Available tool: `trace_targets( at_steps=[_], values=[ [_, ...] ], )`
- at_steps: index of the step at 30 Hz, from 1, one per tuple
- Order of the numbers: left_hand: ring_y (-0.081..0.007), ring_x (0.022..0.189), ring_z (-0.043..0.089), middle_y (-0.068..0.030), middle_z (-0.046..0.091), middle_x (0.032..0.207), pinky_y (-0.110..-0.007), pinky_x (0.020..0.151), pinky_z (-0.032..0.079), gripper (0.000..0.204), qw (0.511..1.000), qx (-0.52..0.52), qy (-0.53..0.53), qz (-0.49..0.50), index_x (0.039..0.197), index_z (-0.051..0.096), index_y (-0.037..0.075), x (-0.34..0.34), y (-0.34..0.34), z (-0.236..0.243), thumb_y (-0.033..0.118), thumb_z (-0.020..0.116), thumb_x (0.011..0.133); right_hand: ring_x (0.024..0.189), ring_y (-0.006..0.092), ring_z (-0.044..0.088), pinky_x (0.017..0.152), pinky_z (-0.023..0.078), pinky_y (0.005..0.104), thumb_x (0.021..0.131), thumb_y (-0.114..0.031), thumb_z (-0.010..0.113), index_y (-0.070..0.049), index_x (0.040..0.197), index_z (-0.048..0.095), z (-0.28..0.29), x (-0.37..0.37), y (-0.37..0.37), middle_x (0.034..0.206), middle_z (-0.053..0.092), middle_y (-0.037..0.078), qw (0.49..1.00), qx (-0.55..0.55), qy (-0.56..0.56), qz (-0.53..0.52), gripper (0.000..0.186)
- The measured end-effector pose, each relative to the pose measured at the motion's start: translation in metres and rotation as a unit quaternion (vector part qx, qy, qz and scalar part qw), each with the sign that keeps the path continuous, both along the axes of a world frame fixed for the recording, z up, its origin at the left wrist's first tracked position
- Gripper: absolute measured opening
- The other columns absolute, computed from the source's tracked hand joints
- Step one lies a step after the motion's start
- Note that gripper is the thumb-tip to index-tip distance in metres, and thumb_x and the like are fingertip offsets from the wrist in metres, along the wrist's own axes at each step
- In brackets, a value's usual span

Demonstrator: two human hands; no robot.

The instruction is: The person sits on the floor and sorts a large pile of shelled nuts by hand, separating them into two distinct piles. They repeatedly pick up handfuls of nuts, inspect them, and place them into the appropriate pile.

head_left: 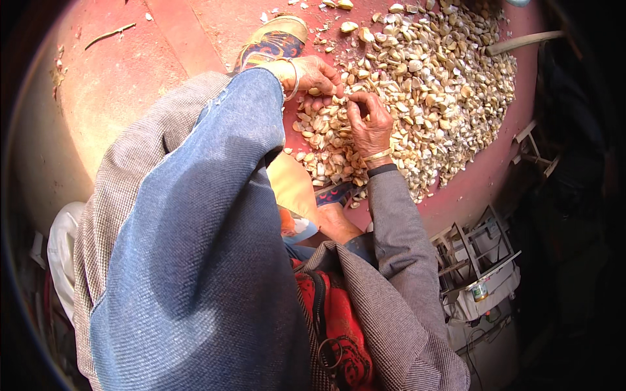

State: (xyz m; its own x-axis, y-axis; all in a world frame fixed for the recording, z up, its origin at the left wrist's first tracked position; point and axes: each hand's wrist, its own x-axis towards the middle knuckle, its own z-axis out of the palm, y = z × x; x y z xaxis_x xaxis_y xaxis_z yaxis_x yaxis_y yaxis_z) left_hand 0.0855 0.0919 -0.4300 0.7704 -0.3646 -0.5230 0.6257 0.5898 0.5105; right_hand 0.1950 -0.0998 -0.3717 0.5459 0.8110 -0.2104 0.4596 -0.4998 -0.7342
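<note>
A broad heap of pale tan, shell-like pieces (430,98), many of them curved halves, lies on the red floor. At the heap's near left edge, my left hand (315,77) has its fingers curled, and a tan piece shows in the palm under them. Just to its right, my right hand (372,127) hangs over the heap with thumb and forefinger bent together. What those fingertips hold, if anything, is too small to make out. The fingertips of both hands come close to each other. Each wrist wears a bangle.
A wooden handle (525,43) sticks into the heap from the far right. My patterned shoe (275,42) rests left of the heap. A twig (109,36) lies on the red floor (176,39). A jumbled metal rack (479,257) stands at the lower right.
</note>
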Motion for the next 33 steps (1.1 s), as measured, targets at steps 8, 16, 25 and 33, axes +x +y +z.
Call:
trace_targets(
  at_steps=[8,16,25,33],
  values=[
    [-0.0128,0.061,0.066,-0.0078,0.068,0.079,-0.025,0.052,0.054,0.022,0.999,0.032,0.027,0.004,0.111,0.065,-0.004,0.003,0.0,0.003,0.009,0.058,0.095,0.076,0.0146,0.065,0.072,0.055,0.03,0.086,-0.006,0.07,-0.003,0.107,0.066,-0.03,0.044,0.051,0.089,0.068,0.006,0.991,0.03,-0.02,-0.127,0.021],
    [-0.0124,0.063,0.065,-0.0072,0.069,0.08,-0.025,0.053,0.053,0.022,0.999,0.027,0.034,0.015,0.11,0.066,-0.003,0.003,0.0,0.002,0.009,0.059,0.094,0.094,0.029,0.065,0.081,0.054,0.0426,0.084,-0.021,0.073,-0.009,0.107,0.068,-0.052,0.066,0.081,0.102,0.063,0.01,0.981,-0.039,-0.192,-0.005,0.026],
    [-0.0121,0.063,0.065,-0.0067,0.068,0.082,-0.023,0.054,0.053,0.021,0.998,0.014,0.051,0.028,0.11,0.066,-0.003,0.003,0.0,0.001,0.008,0.059,0.094,0.086,0.022,0.065,0.078,0.055,0.0363,0.08,-0.021,0.075,-0.007,0.101,0.072,-0.059,0.066,0.082,0.097,0.062,0.007,0.993,-0.027,-0.099,-0.061,0.026],
    [-0.0143,0.062,0.065,-0.0078,0.066,0.08,-0.024,0.052,0.051,0.022,0.988,-0.033,0.041,0.146,0.112,0.063,-0.003,0.003,0.003,-0.001,0.01,0.059,0.095,0.075,0.0079,0.06,0.065,0.05,0.0213,0.085,-0.008,0.075,-0.003,0.112,0.067,-0.034,0.041,0.065,0.096,0.068,0.001,0.833,0.095,0.486,-0.247,0.029]
  ],
)
